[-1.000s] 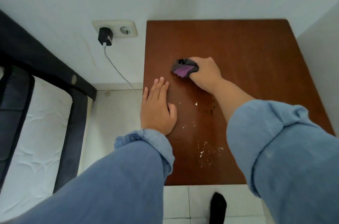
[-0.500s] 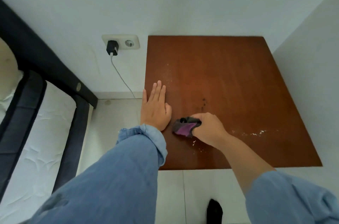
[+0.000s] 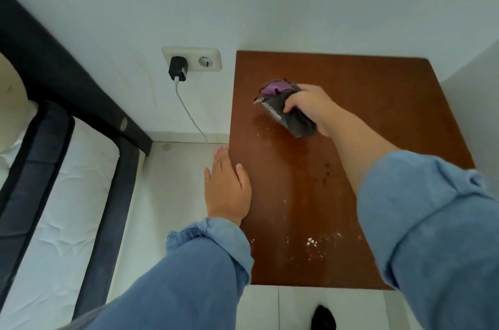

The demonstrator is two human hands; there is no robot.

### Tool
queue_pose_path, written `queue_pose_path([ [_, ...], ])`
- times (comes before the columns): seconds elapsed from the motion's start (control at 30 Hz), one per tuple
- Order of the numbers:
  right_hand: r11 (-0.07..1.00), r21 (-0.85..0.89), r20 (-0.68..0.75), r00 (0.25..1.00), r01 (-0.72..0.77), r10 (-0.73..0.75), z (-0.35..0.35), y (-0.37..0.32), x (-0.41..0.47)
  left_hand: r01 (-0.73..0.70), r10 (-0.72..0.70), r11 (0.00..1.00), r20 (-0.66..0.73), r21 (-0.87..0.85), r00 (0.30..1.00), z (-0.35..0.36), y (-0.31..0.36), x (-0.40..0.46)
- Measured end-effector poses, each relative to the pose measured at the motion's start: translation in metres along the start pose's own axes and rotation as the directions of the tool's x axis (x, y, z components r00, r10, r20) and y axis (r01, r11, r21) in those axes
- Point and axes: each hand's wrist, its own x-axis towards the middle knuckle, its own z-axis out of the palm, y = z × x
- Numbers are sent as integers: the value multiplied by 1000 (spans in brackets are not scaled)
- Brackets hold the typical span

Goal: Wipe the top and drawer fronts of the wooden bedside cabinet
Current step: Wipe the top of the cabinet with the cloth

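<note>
The right hand (image 3: 310, 108) has its fingers curled around the cloth (image 3: 286, 108) at 12 o'clock on the cabinet top (image 3: 378, 113); left hand (image 3: 228, 189) lies flat, fingers together. Better pull long strokes toward the white crumbs (image 3: 313, 242) at 6 o'clock

One wooden cabinet (image 3: 378, 113) shows, seen from above, so only its top is countable; no drawer fronts can be counted from this angle. One cloth (image 3: 286, 108), grey with a purple patch, lies on it. Two hands are in view: the right hand (image 3: 310, 106) and the left hand (image 3: 228, 189), each coming out of one blue sleeve, two sleeves in all. On the wall sits one socket plate (image 3: 192, 59) with two outlets, and one black charger (image 3: 178, 69) with one white cable (image 3: 189, 113). One bed (image 3: 54, 194) stands at the left. One dark foot (image 3: 323, 318) shows below. The white crumbs are too many and too small to count.
</note>
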Motion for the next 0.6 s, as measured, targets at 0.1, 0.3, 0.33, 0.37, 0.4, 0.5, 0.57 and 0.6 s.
queue_pose_path([
  [0.1, 980, -67, -87, 977, 187, -193, 8, -22, 49, 4, -4, 999, 2, -31, 1000, 0, 3, 1],
  [0.3, 803, -467, -110, 877, 370, -468, 33, -45, 138, 31, -29, 997, 33, -68, 999, 0, 2, 1],
  [0.33, 780, -497, -98, 868, 381, -486, 37, -48, 147, 37, -34, 997, 38, -74, 999, -1, 3, 1],
  [0.37, 759, -529, -83, 867, 380, -492, 41, -49, 156, 40, -37, 996, 43, -78, 998, -2, 4, 1],
  [0.4, 737, -568, -65, 872, 367, -485, 44, -49, 164, 44, -40, 996, 46, -81, 998, -2, 5, 1],
  [0.5, 676, -670, -26, 900, 307, -435, 53, -49, 176, 54, -49, 995, 57, -82, 997, -4, 7, 2],
  [0.57, 671, -677, 5, 913, 303, -407, 53, -52, 171, 59, -55, 996, 60, -71, 997, -4, 6, 2],
  [0.6, 675, -666, 34, 917, 317, -397, 53, -52, 165, 61, -57, 996, 60, -69, 997, -3, 5, 2],
])
